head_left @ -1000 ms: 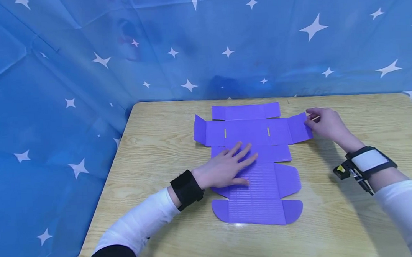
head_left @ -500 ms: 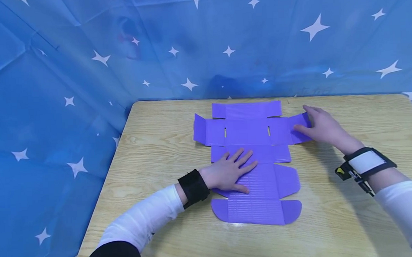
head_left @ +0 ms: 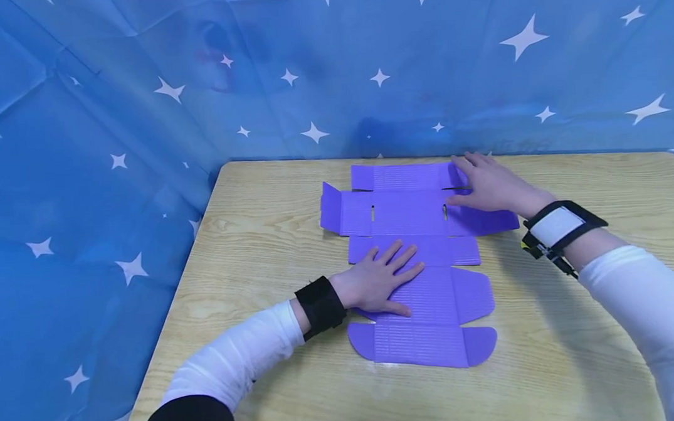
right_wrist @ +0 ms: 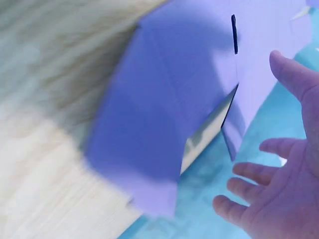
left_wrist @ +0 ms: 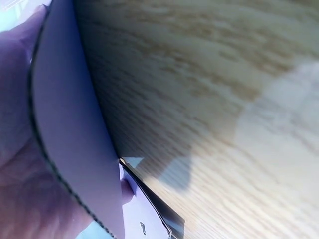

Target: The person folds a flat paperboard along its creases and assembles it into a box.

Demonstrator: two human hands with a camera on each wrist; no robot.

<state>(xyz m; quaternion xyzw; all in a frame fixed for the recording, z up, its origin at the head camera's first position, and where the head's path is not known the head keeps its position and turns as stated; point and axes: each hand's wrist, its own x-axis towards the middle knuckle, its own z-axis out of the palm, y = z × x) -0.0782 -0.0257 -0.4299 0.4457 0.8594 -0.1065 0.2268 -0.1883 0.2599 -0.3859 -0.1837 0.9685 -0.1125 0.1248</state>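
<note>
An unfolded purple cardboard box, with two slots and several flaps, lies on the wooden table. My left hand rests on its middle-left part with fingers spread. In the left wrist view a raised side flap stands up against that hand. My right hand is over the upper right flaps with its fingers extended, partly covering them. The right wrist view shows the right hand with thumb and fingers apart, nothing between them, beside the slotted panel and a blurred right side flap.
A wooden table carries the cardboard. Behind and to the left hangs a blue cloth with white stars, meeting the table's back edge. Straps sit on both wrists, and the right strap bears a small camera.
My right hand has let go of the right side flap and moved left and back toward the top right flap. The left hand slid slightly toward the front and stays on the cardboard.
</note>
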